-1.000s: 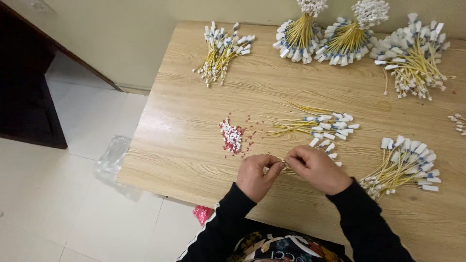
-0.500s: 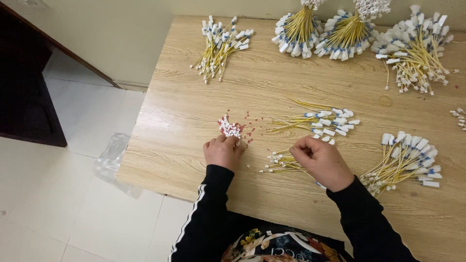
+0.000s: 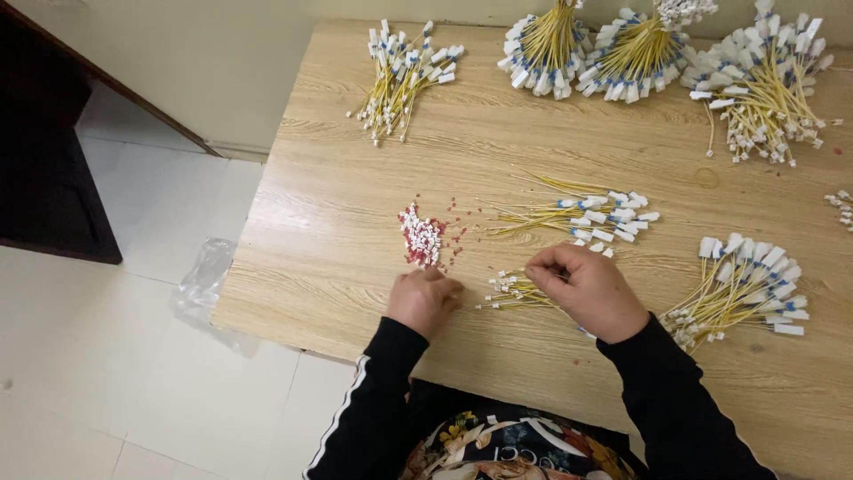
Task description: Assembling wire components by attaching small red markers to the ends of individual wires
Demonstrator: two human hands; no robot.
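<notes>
My left hand (image 3: 425, 300) rests on the wooden table (image 3: 338, 258) with its fingers curled shut, just below a small pile of red and white caps (image 3: 420, 236). What the fingers enclose is hidden. My right hand (image 3: 586, 286) pinches the near end of a small bundle of thin yellow cables (image 3: 514, 291) with white tips, which lies flat between my two hands. Behind my right hand lies a loose bundle of yellow cables with white and blue tags (image 3: 591, 216).
Another tagged cable bundle (image 3: 742, 284) lies right of my right hand. Several larger bundles line the table's far edge (image 3: 404, 76) (image 3: 546, 44) (image 3: 764, 80). A clear plastic bag (image 3: 206, 280) lies on the tiled floor left of the table, and dark furniture (image 3: 44, 169) stands further left.
My left hand drew back from the cap pile toward me with its fingers closed. One second ago both hands were together at the small bundle; my right hand has stayed on it.
</notes>
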